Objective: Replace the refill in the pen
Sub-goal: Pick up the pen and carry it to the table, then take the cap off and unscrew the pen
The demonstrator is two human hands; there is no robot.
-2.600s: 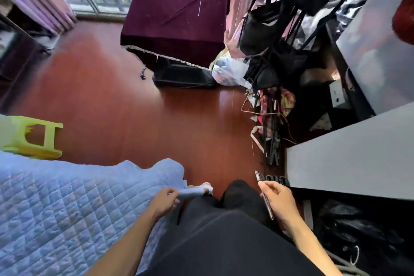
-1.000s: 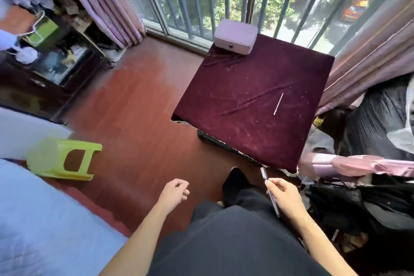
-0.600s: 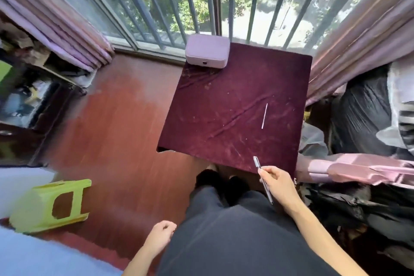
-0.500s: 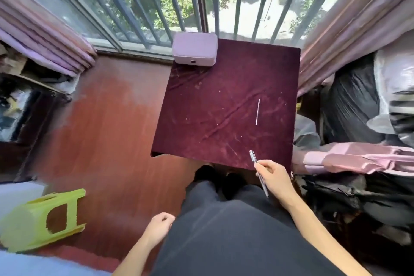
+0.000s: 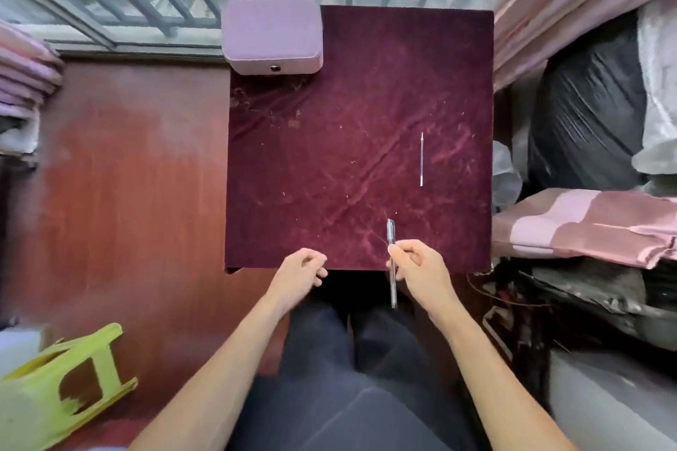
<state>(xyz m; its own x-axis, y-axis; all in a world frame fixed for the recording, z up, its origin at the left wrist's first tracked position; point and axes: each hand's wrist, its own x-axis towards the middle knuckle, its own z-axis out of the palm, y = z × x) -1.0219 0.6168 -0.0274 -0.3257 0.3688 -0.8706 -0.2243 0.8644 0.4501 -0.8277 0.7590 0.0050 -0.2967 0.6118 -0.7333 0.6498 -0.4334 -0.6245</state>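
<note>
Both hands hover at the near edge of the table point(image 5: 278, 157). The right hand point(image 5: 421, 267) pinches a pen point(image 5: 391, 260) between thumb and fingertips, about mid-barrel, its capped or clipped end pointing over the cloth and its other end back toward the lap. The left hand point(image 5: 298, 273) is loosely curled, fingers half closed on nothing.

The pen looks whole, so the step in hand is likely opening it. That would go best with the left hand taking one end of the barrel and the right the other, twisting over the cloth so that any small spring or tip piece drops onto fabric and not the floor.

A spare refill point(image 5: 421, 159) lies well ahead, toward the table's right edge, parallel to it: a thin, pale, straight tube, light and likely to roll. The pen is slim with a glossy, partly clear barrel. Wrinkled dark-red velvet, flecked with lint, covers the table; a rounded mauve case point(image 5: 273, 35) sits on the far left corner.
</note>
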